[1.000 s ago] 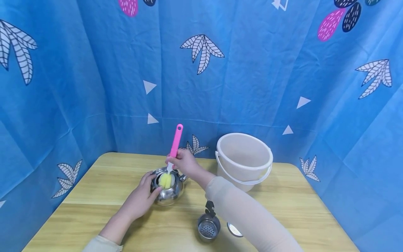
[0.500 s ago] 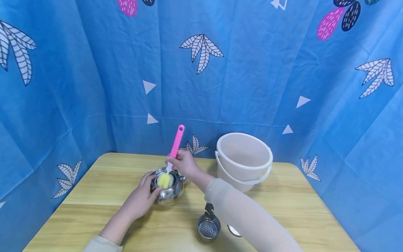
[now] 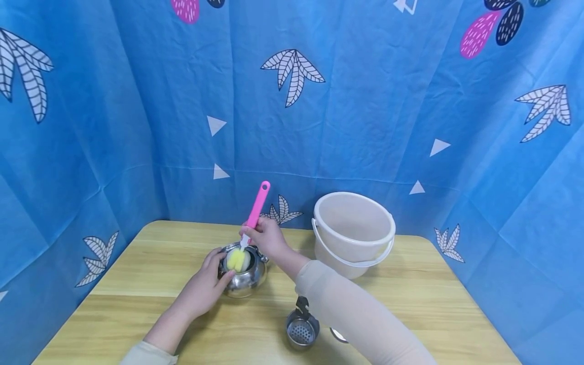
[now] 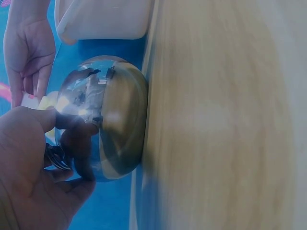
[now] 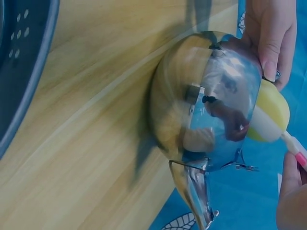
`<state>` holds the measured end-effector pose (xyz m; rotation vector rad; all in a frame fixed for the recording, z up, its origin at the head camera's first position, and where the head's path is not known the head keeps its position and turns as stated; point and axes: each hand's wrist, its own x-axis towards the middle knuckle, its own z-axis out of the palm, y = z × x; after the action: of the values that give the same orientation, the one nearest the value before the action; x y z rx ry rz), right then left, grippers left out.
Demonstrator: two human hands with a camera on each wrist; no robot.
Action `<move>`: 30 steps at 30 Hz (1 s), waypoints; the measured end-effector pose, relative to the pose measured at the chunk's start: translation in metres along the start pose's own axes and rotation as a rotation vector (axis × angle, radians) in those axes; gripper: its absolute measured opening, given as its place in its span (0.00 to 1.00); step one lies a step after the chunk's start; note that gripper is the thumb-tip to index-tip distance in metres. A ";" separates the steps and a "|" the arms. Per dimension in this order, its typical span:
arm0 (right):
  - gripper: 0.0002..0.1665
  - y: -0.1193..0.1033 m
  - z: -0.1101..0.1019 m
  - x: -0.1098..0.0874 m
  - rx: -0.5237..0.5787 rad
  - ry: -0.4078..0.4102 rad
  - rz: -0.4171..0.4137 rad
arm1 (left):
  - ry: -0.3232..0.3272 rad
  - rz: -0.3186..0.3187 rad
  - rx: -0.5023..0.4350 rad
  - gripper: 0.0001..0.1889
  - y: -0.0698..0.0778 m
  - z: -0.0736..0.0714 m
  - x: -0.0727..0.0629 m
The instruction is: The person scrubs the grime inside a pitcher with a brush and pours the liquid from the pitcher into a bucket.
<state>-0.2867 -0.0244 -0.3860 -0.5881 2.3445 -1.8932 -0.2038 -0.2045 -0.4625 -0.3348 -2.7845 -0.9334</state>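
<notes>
On a wooden table, left hand grips teapot below right hand pinching brush.

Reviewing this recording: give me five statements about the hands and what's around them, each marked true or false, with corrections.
1. The white bucket stands upright on the table. True.
2. The left hand grips the bucket. False: it holds the metal teapot.
3. The right hand holds the pink-handled brush. True.
4. The perforated strainer sits inside the teapot. False: it is on the table, apart from the teapot.
5. The yellow sponge head is at the teapot's opening. True.
</notes>
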 end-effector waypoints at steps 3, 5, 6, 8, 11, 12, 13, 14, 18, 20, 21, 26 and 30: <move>0.10 0.000 0.001 -0.002 -0.005 0.013 -0.011 | -0.005 -0.005 -0.002 0.37 0.000 0.000 0.000; 0.10 0.000 0.001 -0.003 -0.003 0.025 -0.015 | -0.007 -0.007 -0.002 0.37 0.000 0.000 0.000; 0.10 0.001 0.001 -0.003 -0.001 0.030 -0.016 | -0.008 -0.007 -0.002 0.37 0.000 0.000 0.000; 0.09 0.001 0.002 -0.005 -0.004 0.041 -0.019 | -0.009 -0.007 -0.003 0.36 0.000 0.000 -0.001; 0.08 0.001 0.003 -0.007 -0.015 0.055 -0.016 | -0.009 -0.006 -0.006 0.36 0.000 0.000 -0.001; 0.08 0.000 0.003 -0.008 -0.021 0.059 -0.015 | -0.009 -0.006 -0.007 0.36 0.000 -0.001 -0.002; 0.08 0.000 0.004 -0.008 -0.027 0.064 -0.017 | -0.010 -0.006 -0.008 0.36 0.000 -0.001 -0.002; 0.08 0.000 0.004 -0.009 -0.033 0.068 -0.018 | -0.010 -0.006 -0.010 0.35 0.000 -0.001 -0.002; 0.08 0.000 0.006 -0.010 -0.048 0.091 -0.018 | -0.010 -0.009 -0.012 0.36 0.000 -0.001 -0.002; 0.09 0.001 0.007 -0.011 -0.057 0.103 -0.019 | -0.011 -0.009 -0.012 0.36 0.000 -0.001 -0.002; 0.09 0.001 0.007 -0.011 -0.058 0.108 -0.019 | -0.010 -0.009 -0.010 0.36 0.000 -0.001 -0.002; 0.09 0.002 0.008 -0.013 -0.056 0.133 -0.036 | -0.005 -0.005 -0.008 0.36 0.000 -0.001 -0.002; 0.10 0.003 0.008 -0.016 -0.052 0.143 -0.048 | 0.000 0.002 -0.011 0.36 -0.001 0.000 -0.001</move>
<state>-0.2701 -0.0263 -0.3934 -0.5346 2.4955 -1.9626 -0.2027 -0.2054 -0.4634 -0.3388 -2.7800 -0.9481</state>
